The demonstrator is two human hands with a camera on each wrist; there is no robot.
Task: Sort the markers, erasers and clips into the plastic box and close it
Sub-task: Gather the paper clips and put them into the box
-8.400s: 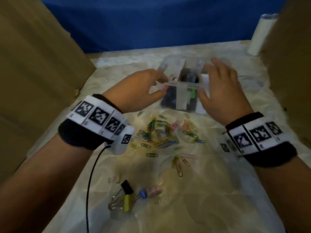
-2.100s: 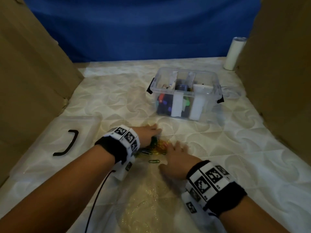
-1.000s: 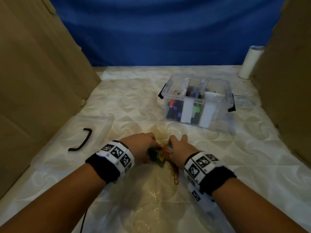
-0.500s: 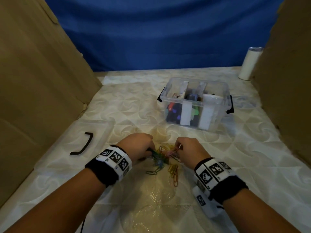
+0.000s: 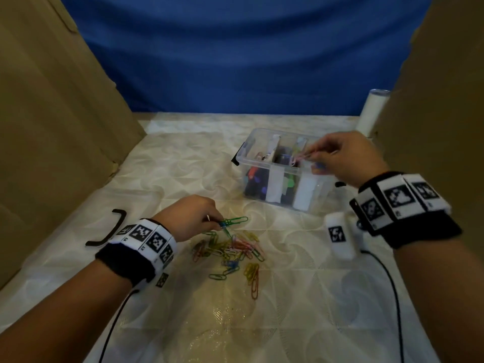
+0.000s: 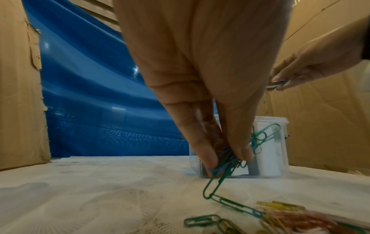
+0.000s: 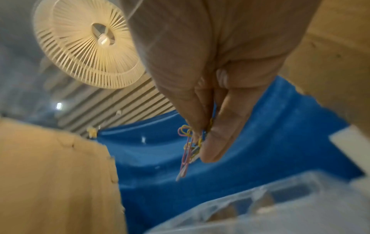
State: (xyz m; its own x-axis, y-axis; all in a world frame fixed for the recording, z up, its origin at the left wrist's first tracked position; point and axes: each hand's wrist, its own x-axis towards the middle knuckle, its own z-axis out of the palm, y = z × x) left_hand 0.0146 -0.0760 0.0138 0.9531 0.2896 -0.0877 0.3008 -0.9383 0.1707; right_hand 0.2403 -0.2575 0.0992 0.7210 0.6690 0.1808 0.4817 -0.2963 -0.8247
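Right hand [image 5: 348, 158] pinches pink and yellow clips [image 5: 297, 159] above plastic box [image 5: 282, 197]. Left hand [image 5: 191, 216] pinches green clip chain [image 5: 234, 221] nearer than box, trailing into loose pile [image 5: 230, 250].

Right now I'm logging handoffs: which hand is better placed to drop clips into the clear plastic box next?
Right. The right hand pinches coloured paper clips above the clear plastic box; the left hand pinches a green clip chain low over the table.
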